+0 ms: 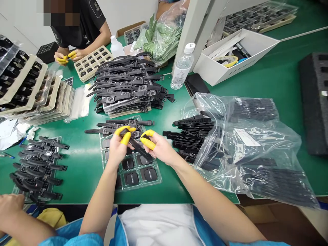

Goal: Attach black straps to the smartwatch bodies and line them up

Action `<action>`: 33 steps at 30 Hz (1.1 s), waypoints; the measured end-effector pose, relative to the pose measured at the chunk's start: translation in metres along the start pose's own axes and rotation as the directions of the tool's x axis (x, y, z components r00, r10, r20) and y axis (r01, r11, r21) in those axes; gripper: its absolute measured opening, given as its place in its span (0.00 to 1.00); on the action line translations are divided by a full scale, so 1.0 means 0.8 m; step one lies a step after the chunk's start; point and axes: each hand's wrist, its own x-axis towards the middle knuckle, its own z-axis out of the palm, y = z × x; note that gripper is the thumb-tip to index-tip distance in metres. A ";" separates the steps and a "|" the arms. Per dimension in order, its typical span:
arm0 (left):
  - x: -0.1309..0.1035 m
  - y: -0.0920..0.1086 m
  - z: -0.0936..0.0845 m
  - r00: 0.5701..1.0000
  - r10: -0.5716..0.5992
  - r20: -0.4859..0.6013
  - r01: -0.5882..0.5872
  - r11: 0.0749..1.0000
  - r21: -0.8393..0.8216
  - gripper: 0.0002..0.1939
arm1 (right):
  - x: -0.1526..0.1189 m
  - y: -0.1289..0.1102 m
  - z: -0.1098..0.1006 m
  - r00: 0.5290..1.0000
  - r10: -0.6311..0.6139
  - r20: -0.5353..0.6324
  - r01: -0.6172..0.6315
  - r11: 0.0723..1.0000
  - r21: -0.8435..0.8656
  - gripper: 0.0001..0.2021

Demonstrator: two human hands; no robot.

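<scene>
My left hand (118,147), with yellow finger cots on thumb and finger, is closed on a black watch strap (139,149) that slants down to the right. Whether a watch body is attached under the fingers is hidden. Close beside it, my right hand (160,148), also in yellow cots, pinches a small black piece (146,137), mostly covered by the fingers. Both hands are above a clear plastic tray (160,177) with square watch bodies (132,178) in its pockets. Strapped watches (132,122) lie across the tray's far end.
Loose black straps (191,136) spill from a clear bag (256,150) on the right. Stacked trays of watches (128,82) stand ahead, near a bottle (182,66) and a white box (235,56). Another watch tray (38,167) is at left, near a neighbour's arm (23,218). A co-worker (82,34) sits opposite.
</scene>
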 end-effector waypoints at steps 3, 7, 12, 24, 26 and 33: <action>-0.010 -0.006 0.010 0.965 0.145 0.219 -0.202 0.942 0.268 0.19 | -0.003 0.003 0.011 0.995 0.057 0.081 -0.062 0.996 0.065 0.16; -0.011 -0.005 0.004 0.845 0.369 0.386 -0.511 0.769 0.383 0.28 | -0.004 0.007 0.012 0.975 0.134 0.179 -0.153 0.983 0.099 0.15; -0.009 -0.005 0.001 0.810 0.404 0.425 -0.564 0.735 0.377 0.27 | -0.002 0.009 0.009 0.978 0.152 0.144 -0.182 0.956 0.230 0.15; -0.015 -0.008 0.009 0.824 0.426 0.375 -0.560 0.713 0.421 0.25 | -0.001 0.009 0.015 0.986 0.137 0.095 -0.163 0.909 0.383 0.15; -0.015 -0.006 0.009 0.816 0.426 0.391 -0.569 0.713 0.411 0.25 | -0.001 0.008 0.013 0.985 0.137 0.103 -0.168 0.899 0.404 0.15; -0.016 0.003 0.000 0.801 0.336 0.496 -0.554 0.729 0.401 0.23 | -0.002 0.006 0.011 0.983 0.176 0.057 -0.185 0.913 0.365 0.15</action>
